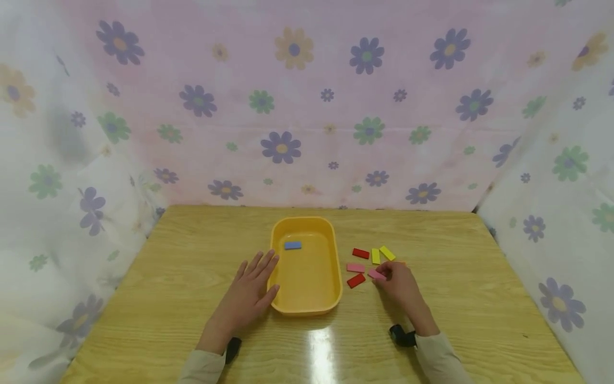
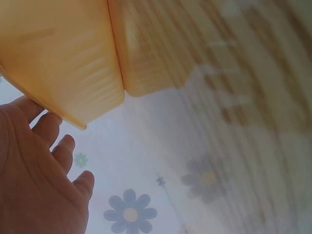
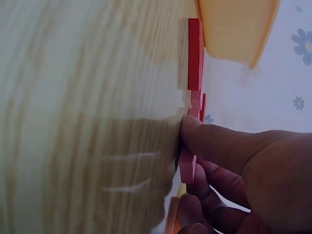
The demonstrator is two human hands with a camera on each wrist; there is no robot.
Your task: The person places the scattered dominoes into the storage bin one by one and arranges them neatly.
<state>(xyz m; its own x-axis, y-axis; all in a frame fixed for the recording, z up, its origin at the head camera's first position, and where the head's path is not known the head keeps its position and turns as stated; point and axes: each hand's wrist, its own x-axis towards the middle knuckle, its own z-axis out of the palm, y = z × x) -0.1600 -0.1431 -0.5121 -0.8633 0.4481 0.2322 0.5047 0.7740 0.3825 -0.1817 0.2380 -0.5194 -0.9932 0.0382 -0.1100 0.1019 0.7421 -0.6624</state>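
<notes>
A yellow tray [image 1: 307, 309] stands on the table with one blue block [image 1: 292, 245] inside, near its far end. My left hand [image 1: 247, 296] rests on the tray's left rim, fingers spread and fairly straight; the left wrist view shows its fingertips touching the tray wall [image 2: 63, 63]. Right of the tray, my right hand [image 1: 400, 285] pinches a pink block [image 1: 377, 274] between thumb and fingers, low at the table. Close by lie another pink block [image 1: 355, 268], red blocks [image 1: 356, 280] [image 3: 195, 53] and yellow blocks [image 1: 376, 256]. An orange block [image 3: 172, 214] is partly hidden by the right hand.
The wooden table [image 1: 192, 240] reaches back to a flowered cloth [image 1: 326, 106], which also hangs along both sides. Dark wrist straps with devices [image 1: 402, 336] sit at both wrists. Light glares on the table in front of the tray.
</notes>
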